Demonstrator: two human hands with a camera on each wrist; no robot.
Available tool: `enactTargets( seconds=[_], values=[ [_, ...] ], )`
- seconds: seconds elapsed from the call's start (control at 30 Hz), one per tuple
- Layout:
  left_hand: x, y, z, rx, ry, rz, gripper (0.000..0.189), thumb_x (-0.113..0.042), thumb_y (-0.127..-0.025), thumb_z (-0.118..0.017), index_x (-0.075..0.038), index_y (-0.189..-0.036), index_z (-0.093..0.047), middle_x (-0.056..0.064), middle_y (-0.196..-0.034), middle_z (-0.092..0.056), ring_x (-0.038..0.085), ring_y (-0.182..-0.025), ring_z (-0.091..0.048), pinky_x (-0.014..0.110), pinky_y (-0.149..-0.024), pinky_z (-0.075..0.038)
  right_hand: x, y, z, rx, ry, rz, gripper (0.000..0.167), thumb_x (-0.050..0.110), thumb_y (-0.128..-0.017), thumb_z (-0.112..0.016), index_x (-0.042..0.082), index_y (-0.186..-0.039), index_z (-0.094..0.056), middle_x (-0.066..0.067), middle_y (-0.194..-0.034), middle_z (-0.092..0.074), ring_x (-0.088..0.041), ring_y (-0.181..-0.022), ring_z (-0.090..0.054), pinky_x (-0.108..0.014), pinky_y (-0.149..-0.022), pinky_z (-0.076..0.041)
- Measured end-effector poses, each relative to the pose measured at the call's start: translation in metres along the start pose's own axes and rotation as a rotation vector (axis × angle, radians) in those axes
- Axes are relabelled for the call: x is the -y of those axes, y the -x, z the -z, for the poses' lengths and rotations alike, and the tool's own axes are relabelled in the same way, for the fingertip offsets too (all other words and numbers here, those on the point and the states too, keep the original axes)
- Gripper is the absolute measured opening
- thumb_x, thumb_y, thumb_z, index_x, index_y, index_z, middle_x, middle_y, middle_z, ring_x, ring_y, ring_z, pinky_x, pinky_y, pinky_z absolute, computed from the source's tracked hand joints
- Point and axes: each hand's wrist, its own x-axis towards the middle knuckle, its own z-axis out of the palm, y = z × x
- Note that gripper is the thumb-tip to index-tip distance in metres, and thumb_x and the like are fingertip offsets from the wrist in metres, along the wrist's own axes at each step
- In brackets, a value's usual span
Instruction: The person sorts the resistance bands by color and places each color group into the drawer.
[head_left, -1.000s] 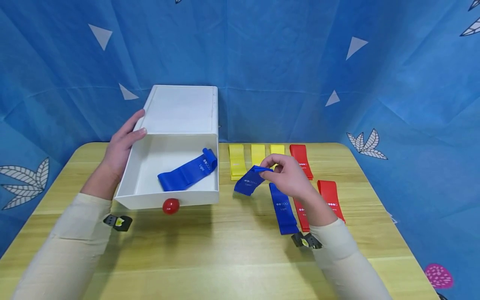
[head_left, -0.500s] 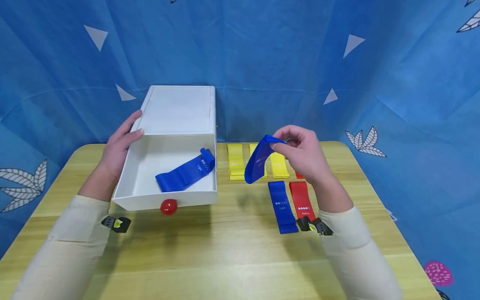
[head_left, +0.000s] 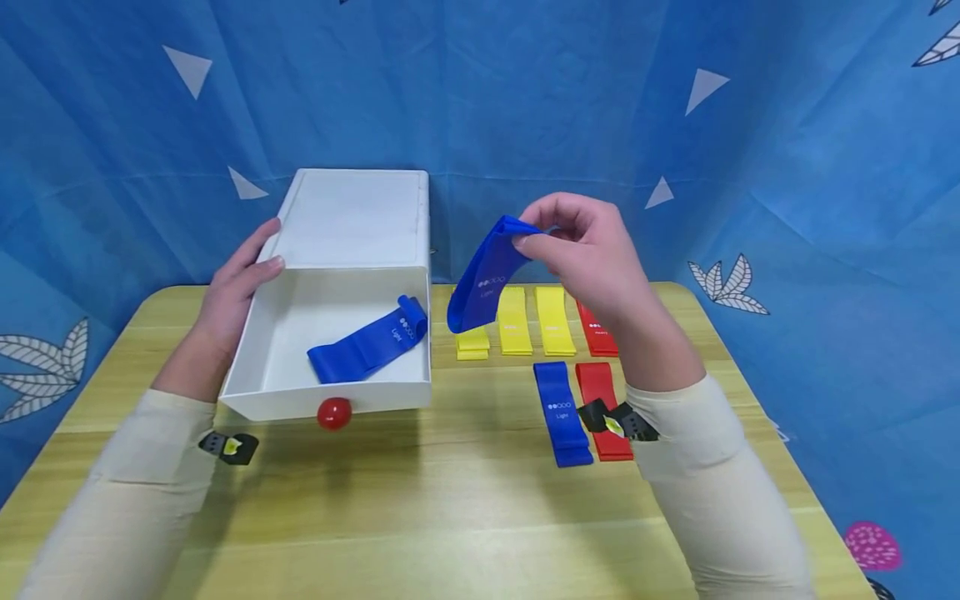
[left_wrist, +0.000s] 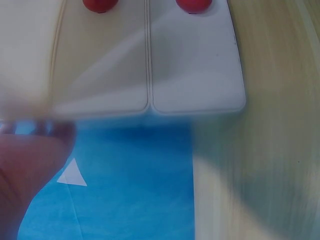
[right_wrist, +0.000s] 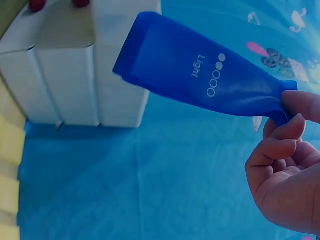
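Observation:
My right hand [head_left: 588, 250] pinches one end of a blue resistance band [head_left: 487, 279] marked "Light" between thumb and fingers, holding it in the air right of the white drawer unit [head_left: 356, 218]. In the right wrist view the band [right_wrist: 185, 70] stretches away from the fingertips toward the unit. My left hand [head_left: 232, 292] rests against the unit's left side, its fingers extended along the wall. The unit's top drawer [head_left: 292, 333] is pulled out, with a red knob [head_left: 334, 413] on its front. Inside lies another blue band [head_left: 367, 342], folded at one end.
Yellow bands [head_left: 555, 321] lie in a row at the table's back, beside a red band [head_left: 596, 329]. Nearer lie a blue band [head_left: 561, 412] and a red band [head_left: 600, 379], partly behind my right wrist. Lower drawers with red knobs [left_wrist: 194, 4] show in the left wrist view.
My right hand has lifted the blue band from just above the table, first up and rightward, then up and left toward the drawer unit. My left hand stays at the unit's side.

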Motion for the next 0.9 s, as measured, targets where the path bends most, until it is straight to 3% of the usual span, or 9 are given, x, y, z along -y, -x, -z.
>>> enactTargets(
  seconds=[0.17, 0.3, 0.43, 0.73, 0.9],
  values=[
    [-0.001, 0.001, 0.000, -0.005, -0.010, 0.010, 0.062, -0.040, -0.102, -0.054, -0.042, -0.157, -0.027, 0.005, -0.158, -0.026, 0.027, -0.129, -0.041, 0.026, -0.081, -0.055, 0.020, -0.013, -0.017, 0.039, -0.069, 0.046, 0.005, 0.007, -0.094, -0.068, 0.004, -0.096, -0.071, -0.013, -0.094, -0.067, -0.029, -0.079, -0.053, -0.034, -0.064, -0.042],
    [0.000, 0.001, -0.001, -0.004, 0.003, 0.005, 0.061, -0.038, -0.102, -0.054, -0.041, -0.157, -0.027, 0.005, -0.158, -0.025, 0.026, -0.129, -0.040, 0.025, -0.082, -0.054, 0.034, -0.023, -0.035, 0.095, -0.133, 0.074, 0.004, 0.003, -0.094, -0.067, 0.002, -0.096, -0.071, -0.013, -0.093, -0.069, -0.030, -0.084, -0.059, -0.036, -0.073, -0.047],
    [0.001, 0.002, -0.001, -0.002, 0.009, -0.007, 0.061, -0.036, -0.103, -0.054, -0.039, -0.158, -0.027, 0.005, -0.159, -0.025, 0.026, -0.128, -0.040, 0.024, -0.082, -0.054, 0.040, -0.030, -0.059, 0.151, -0.139, 0.056, 0.005, 0.003, -0.095, -0.066, 0.003, -0.097, -0.071, -0.010, -0.094, -0.070, -0.029, -0.088, -0.062, -0.039, -0.082, -0.050],
    [-0.001, 0.003, -0.002, -0.007, 0.007, -0.009, 0.061, -0.035, -0.102, -0.054, -0.039, -0.157, -0.029, 0.006, -0.155, -0.031, 0.021, -0.119, -0.051, 0.026, -0.079, -0.056, 0.042, -0.029, -0.122, 0.304, -0.026, 0.011, 0.005, 0.010, -0.095, -0.067, 0.008, -0.098, -0.071, -0.002, -0.091, -0.067, -0.019, -0.089, -0.060, -0.033, -0.079, -0.048],
    [-0.002, 0.004, 0.000, -0.003, -0.023, -0.033, 0.060, -0.036, -0.105, -0.049, -0.036, -0.159, -0.025, 0.006, -0.158, -0.030, 0.017, -0.120, -0.050, 0.021, -0.082, -0.053, 0.048, -0.029, -0.142, 0.383, -0.119, -0.037, 0.006, 0.010, -0.096, -0.066, 0.008, -0.100, -0.071, -0.002, -0.093, -0.069, -0.016, -0.091, -0.061, -0.030, -0.083, -0.047]
  ],
)
